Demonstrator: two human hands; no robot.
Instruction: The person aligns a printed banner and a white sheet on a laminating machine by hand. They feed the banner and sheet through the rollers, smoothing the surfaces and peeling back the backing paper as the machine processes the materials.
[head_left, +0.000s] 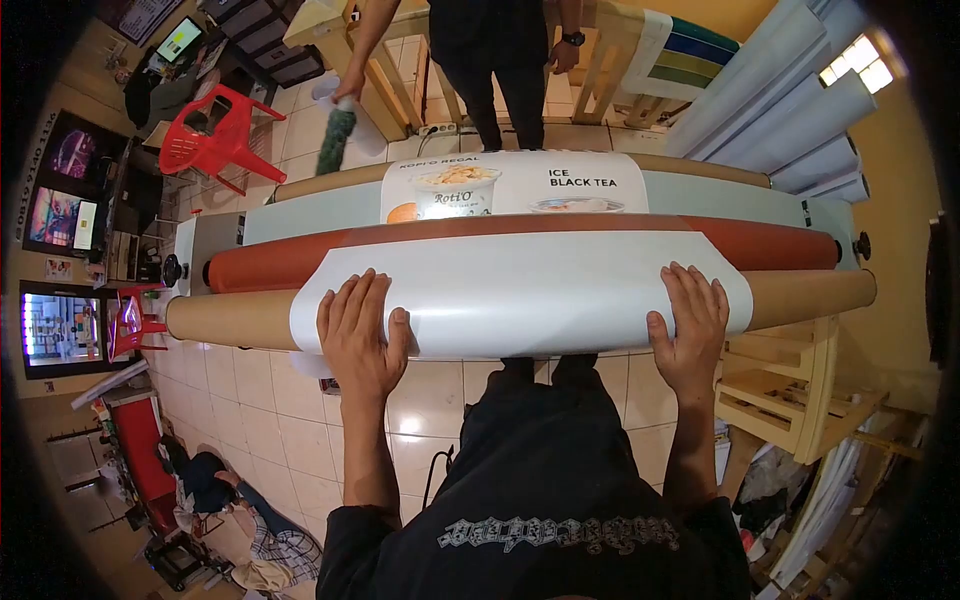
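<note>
My left hand (362,335) lies flat near the left side of a white film sheet (530,290), fingers stretched forward and thumb apart. Near its right side, my right hand (692,330) rests the same way, palm down. The sheet drapes over a long cardboard tube (235,320) at the front of a roller machine. Behind it, the sheet's far edge meets a reddish-brown roller (290,262). Beyond the roller, a printed poster (520,185) with drink pictures and the words "ICE BLACK TEA" lies on the machine's pale bed (700,195).
Across the machine a person in dark clothes (490,50) holds a green fluffy duster (337,135). Large white rolls (790,110) lean at the back right. Red plastic chairs (215,135) stand at left, a wooden rack (785,390) at right. Another person (265,520) is low at bottom left.
</note>
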